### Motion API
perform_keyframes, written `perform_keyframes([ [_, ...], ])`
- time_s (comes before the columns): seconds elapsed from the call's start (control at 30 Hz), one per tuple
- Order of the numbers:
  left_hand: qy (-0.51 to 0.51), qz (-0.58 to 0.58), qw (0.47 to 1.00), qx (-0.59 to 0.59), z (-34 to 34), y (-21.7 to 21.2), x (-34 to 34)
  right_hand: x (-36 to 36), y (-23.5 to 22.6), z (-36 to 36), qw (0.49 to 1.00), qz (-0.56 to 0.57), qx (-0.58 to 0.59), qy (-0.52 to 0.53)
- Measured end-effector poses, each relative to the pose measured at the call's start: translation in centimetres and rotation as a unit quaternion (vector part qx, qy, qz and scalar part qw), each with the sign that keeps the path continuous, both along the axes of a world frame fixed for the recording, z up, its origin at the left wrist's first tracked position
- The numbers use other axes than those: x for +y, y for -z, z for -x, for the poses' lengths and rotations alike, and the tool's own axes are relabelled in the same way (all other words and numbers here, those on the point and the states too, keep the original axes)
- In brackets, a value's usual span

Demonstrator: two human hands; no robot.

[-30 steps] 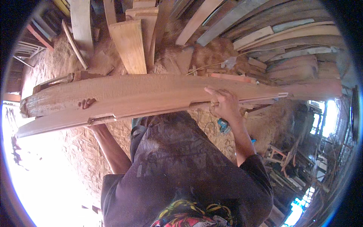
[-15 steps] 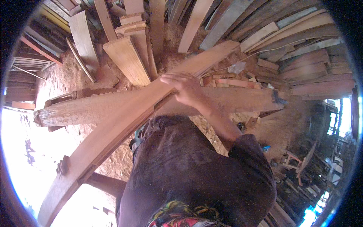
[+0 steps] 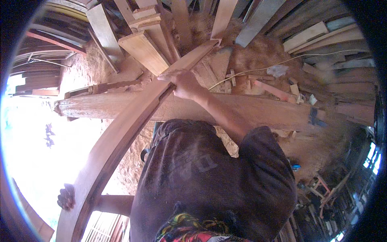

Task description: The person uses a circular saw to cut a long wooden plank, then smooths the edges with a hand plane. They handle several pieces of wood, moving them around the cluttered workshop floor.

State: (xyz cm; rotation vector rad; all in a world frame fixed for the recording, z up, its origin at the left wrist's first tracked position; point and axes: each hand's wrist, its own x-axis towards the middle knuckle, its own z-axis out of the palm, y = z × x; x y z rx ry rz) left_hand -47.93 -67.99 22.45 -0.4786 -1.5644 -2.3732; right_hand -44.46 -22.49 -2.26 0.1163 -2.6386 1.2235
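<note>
A long wooden plank [image 3: 121, 125] slants from the lower left up to the middle top. A dark notch shows in its right edge near my right hand. My right hand [image 3: 183, 84] grips the plank towards its far end, thumb side over the top face. Down at the lower left, my left hand [image 3: 66, 197] is wrapped round the plank from beneath, its fingers showing past the left edge. Part of that hand is hidden under the wood. Beneath the plank, a thick wooden beam [image 3: 250, 109] runs crosswise in front of my body.
Several boards lean at the back, among them a pale board [image 3: 144, 52] close to the plank's far part. A thin cable [image 3: 242, 74] crosses the sawdust at the right. Wood offcuts [image 3: 274, 89] lie behind the beam. Stacked timber [image 3: 350, 76] stands far right.
The plank's far end has swung left, so it lies at a steeper angle. Both hands have kept hold of it. The view has shifted, with the surroundings displaced mostly to the right.
</note>
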Motion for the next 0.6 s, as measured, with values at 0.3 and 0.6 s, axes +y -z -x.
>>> perform_keyframes([
  [0.3, -0.033, 0.139, 0.988, 0.064, 1.9, 0.5, 7.5, 7.7, 4.8, -1.3, 0.984, 0.120, -0.075, 0.111],
  [0.6, 0.233, 0.182, 0.945, 0.137, 3.6, -2.8, 26.7, 11.6, 11.6, -0.6, 0.963, 0.099, -0.042, 0.248],
])
